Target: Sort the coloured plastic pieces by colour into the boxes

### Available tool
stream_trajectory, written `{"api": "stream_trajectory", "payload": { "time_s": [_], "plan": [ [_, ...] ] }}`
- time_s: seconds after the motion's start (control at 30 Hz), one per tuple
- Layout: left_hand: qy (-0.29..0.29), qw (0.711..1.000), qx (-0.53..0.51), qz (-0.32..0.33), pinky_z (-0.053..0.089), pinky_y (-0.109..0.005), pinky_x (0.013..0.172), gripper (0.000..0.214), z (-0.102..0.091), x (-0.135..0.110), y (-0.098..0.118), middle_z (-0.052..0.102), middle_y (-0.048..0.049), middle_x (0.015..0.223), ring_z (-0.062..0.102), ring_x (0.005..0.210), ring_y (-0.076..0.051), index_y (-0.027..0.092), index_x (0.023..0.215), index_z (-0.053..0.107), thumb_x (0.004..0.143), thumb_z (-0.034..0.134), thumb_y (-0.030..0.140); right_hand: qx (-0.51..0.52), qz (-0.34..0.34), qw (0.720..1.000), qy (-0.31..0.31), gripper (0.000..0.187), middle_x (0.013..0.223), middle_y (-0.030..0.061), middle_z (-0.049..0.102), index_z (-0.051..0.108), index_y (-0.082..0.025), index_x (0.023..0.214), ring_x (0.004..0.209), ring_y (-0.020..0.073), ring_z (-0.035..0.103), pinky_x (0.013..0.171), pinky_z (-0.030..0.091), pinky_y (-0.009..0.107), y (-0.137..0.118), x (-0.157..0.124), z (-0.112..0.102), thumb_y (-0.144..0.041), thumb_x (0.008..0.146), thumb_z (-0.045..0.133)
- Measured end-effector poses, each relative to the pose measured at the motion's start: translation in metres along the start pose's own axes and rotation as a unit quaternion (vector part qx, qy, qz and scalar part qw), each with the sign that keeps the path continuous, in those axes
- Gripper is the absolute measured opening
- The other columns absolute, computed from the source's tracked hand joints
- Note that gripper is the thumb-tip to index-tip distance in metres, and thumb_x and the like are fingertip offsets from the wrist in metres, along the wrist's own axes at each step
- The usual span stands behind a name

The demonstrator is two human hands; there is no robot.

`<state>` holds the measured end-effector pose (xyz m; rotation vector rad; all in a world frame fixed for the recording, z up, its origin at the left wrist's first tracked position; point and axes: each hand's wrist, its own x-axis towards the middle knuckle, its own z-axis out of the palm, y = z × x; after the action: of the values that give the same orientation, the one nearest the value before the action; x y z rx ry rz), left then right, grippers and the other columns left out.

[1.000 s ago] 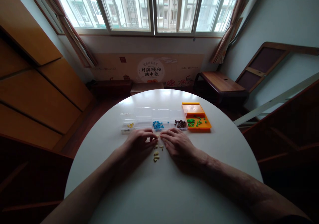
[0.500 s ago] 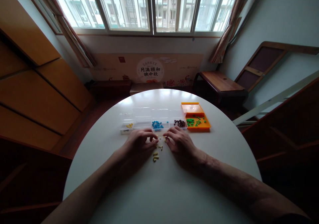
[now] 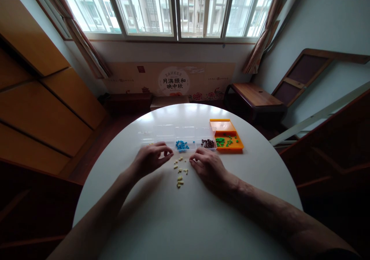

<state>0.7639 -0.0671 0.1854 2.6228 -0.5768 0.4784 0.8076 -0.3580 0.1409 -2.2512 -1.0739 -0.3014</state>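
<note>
Small pale-yellow building bricks (image 3: 179, 170) lie loose in a rough column on the white table, between my two hands. My left hand (image 3: 152, 159) is raised a little at their left, thumb and index finger curled to a pinch; whether a brick sits between the tips is too small to see. At the right of the column rests my right hand (image 3: 210, 164), its fingertips drawn together close to the bricks, and what they hold, if anything, is hidden. Behind the hands stands a clear compartment box (image 3: 193, 149) with blue bricks (image 3: 181, 145) and dark brown bricks (image 3: 207, 143).
Green bricks (image 3: 221, 141) lie in an orange tray (image 3: 231, 150) with its lid up, at the clear box's right end. The round white table (image 3: 179, 221) curves away at the back. A wooden bench (image 3: 257, 94) stands beyond it, under the window side.
My left hand has moved left and up from the pale-yellow bricks, uncovering several of them, and now covers the box's left compartment. My right hand has barely moved.
</note>
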Motion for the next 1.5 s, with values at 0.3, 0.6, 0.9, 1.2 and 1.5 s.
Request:
{"api": "stream_trajectory", "payload": {
  "time_s": [0.3, 0.6, 0.9, 1.2, 1.5],
  "plan": [
    [0.056, 0.975, 0.144, -0.158, 0.038, -0.025, 0.059, 0.02, -0.038, -0.015, -0.047, 0.077, 0.0026, 0.093, 0.062, 0.067, -0.012, 0.027, 0.092, 0.081, 0.098, 0.07, 0.043, 0.017, 0.008, 1.0, -0.005, 0.011, 0.097, 0.0027, 0.073, 0.077, -0.024, 0.096, 0.085, 0.017, 0.069, 0.077, 0.05, 0.028, -0.003, -0.001, -0.002, -0.015, 0.098, 0.07],
    [0.07, 0.963, 0.183, -0.188, 0.035, -0.025, 0.057, 0.017, -0.035, -0.014, -0.047, 0.079, 0.0013, 0.097, 0.066, 0.071, -0.015, 0.026, 0.09, 0.08, 0.096, 0.069, 0.038, 0.007, 0.006, 1.0, -0.01, 0.01, 0.102, 0.0021, 0.074, 0.077, -0.026, 0.1, 0.088, 0.0159, 0.07, 0.075, 0.048, 0.026, 0.001, -0.005, 0.001, -0.022, 0.104, 0.069],
    [0.098, 0.993, 0.039, -0.044, 0.042, -0.021, 0.057, 0.024, -0.006, 0.0, 0.008, 0.073, -0.0005, 0.084, 0.056, 0.059, -0.009, 0.023, 0.091, 0.082, 0.101, 0.069, 0.04, 0.037, -0.006, 0.999, 0.021, 0.012, 0.102, 0.0036, 0.072, 0.07, -0.022, 0.104, 0.082, 0.0147, 0.067, 0.072, 0.048, 0.024, -0.001, -0.002, 0.001, -0.022, 0.109, 0.06],
    [0.019, 0.96, -0.278, -0.016, 0.043, -0.021, 0.056, 0.028, 0.04, 0.003, 0.048, 0.069, -0.0041, 0.079, 0.052, 0.061, -0.009, 0.016, 0.093, 0.082, 0.104, 0.072, 0.039, 0.132, -0.035, 0.989, 0.055, 0.017, 0.101, 0.0046, 0.07, 0.07, -0.022, 0.107, 0.075, 0.0133, 0.065, 0.066, 0.05, 0.024, -0.002, -0.001, -0.006, -0.032, 0.112, 0.057],
    [0.015, 0.944, -0.329, -0.033, 0.042, -0.022, 0.056, 0.027, 0.046, 0.003, 0.045, 0.07, -0.0042, 0.082, 0.051, 0.06, -0.008, 0.016, 0.098, 0.085, 0.103, 0.074, 0.04, 0.132, -0.053, 0.988, 0.053, 0.015, 0.1, 0.0042, 0.07, 0.071, -0.023, 0.109, 0.072, 0.0127, 0.063, 0.064, 0.049, 0.024, -0.001, 0.0, -0.006, -0.032, 0.112, 0.059]
  ]
}}
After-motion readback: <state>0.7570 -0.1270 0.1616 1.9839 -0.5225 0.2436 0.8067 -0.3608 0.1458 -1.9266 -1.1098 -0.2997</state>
